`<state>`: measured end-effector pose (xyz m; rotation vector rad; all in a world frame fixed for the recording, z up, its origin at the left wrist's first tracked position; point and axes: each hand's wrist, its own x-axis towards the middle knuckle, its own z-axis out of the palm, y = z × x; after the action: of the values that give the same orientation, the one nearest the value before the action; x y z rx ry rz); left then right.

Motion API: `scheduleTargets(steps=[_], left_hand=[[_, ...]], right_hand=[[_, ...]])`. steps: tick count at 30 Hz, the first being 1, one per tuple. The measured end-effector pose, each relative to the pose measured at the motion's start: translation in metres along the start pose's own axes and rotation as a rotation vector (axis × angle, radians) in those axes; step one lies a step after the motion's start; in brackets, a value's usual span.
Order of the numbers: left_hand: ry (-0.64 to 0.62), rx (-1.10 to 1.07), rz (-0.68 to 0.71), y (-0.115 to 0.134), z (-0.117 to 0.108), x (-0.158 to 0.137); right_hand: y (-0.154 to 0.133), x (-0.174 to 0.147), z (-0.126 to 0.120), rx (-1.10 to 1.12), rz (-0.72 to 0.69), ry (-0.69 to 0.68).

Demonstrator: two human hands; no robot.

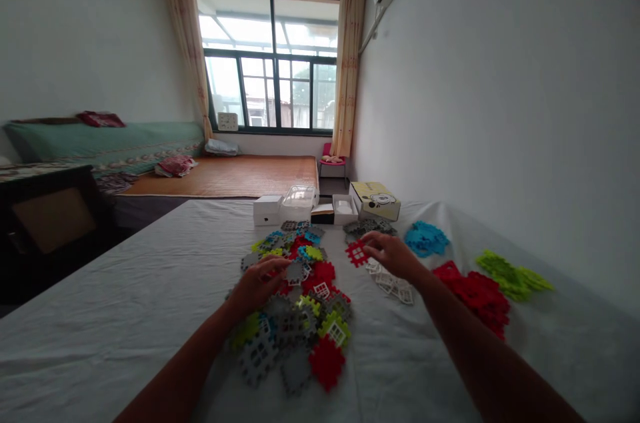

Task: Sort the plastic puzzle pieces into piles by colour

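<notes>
A red window tile (357, 252) is gripped at its edge by the fingertips of the right hand (390, 253), which is drawn to a narrow pinch; the tile is seen in the gap between the mixed heap (290, 324) and the white frames (393, 283), near the grey pile (357, 231). Its height over the white cloth (150, 306) cannot be judged. The left hand (260, 281) is placed over the left side of the mixed heap, fingers bent and fingertips brought close to a grey tile (295, 272); whether any piece is grasped by it cannot be told. In the mixed heap, red, grey, blue, lime-green and white notched pieces are overlapped, and a solid red tile (327, 363) is noted at the near edge. To the right, single-colour groups are laid out on the cloth: the blue pile (426, 239), the red pile (475, 299), partly covered by the right forearm, and the lime-green pile (515, 276). Behind the pieces, a row is formed by a small white box (267, 211), a clear plastic container (300, 199), an open white box (345, 208) and a yellow box (375, 201). Beyond the cloth, a bed mat (245, 174) is seen below the window (290, 93).
</notes>
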<state>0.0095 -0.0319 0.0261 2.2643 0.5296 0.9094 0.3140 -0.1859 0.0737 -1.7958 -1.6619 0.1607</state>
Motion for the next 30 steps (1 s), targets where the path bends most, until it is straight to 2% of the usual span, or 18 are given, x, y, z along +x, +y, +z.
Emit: scheduleTargets(steps=[4,6,8,10,11,13,14,16,18,21,23,25,28,30], left_hand=[[0.025,0.001,0.002,0.000,-0.005,0.002],[0.018,0.001,0.019,-0.002,-0.004,0.002],[0.012,0.006,0.029,-0.005,-0.001,0.003],[0.011,0.013,0.028,-0.009,0.002,0.004],[0.012,0.015,0.027,-0.010,0.003,0.004],[0.019,0.022,0.024,-0.010,0.003,0.004],[0.026,0.025,0.021,-0.010,0.003,0.004],[0.040,0.038,0.015,-0.007,0.000,0.003],[0.048,0.054,0.005,-0.004,-0.003,0.001],[0.049,0.064,0.000,-0.002,-0.008,-0.001],[0.056,0.060,0.003,-0.003,-0.009,-0.002],[0.057,0.056,0.005,-0.005,-0.009,-0.001],[0.050,0.051,0.008,-0.007,-0.007,-0.001],[0.041,0.050,0.014,-0.007,-0.008,-0.002]], right_hand=[[0.072,-0.050,-0.077,-0.180,0.226,0.091],[0.106,-0.081,-0.107,-0.227,0.328,0.100],[0.129,-0.104,-0.124,-0.279,0.379,0.045],[0.131,-0.111,-0.125,-0.392,0.420,0.085],[0.123,-0.109,-0.119,-0.441,0.424,0.137],[0.088,-0.098,-0.095,-0.434,0.362,0.207],[0.063,-0.091,-0.078,-0.354,0.287,0.170],[0.005,-0.082,-0.037,-0.141,0.105,-0.018],[-0.049,-0.081,0.004,-0.030,-0.042,-0.213],[-0.099,-0.091,0.052,-0.116,-0.148,-0.373],[-0.108,-0.095,0.071,-0.209,-0.174,-0.390],[-0.105,-0.092,0.080,-0.240,-0.176,-0.358],[-0.094,-0.077,0.082,-0.161,-0.156,-0.302],[-0.086,-0.065,0.074,-0.059,-0.134,-0.276]])
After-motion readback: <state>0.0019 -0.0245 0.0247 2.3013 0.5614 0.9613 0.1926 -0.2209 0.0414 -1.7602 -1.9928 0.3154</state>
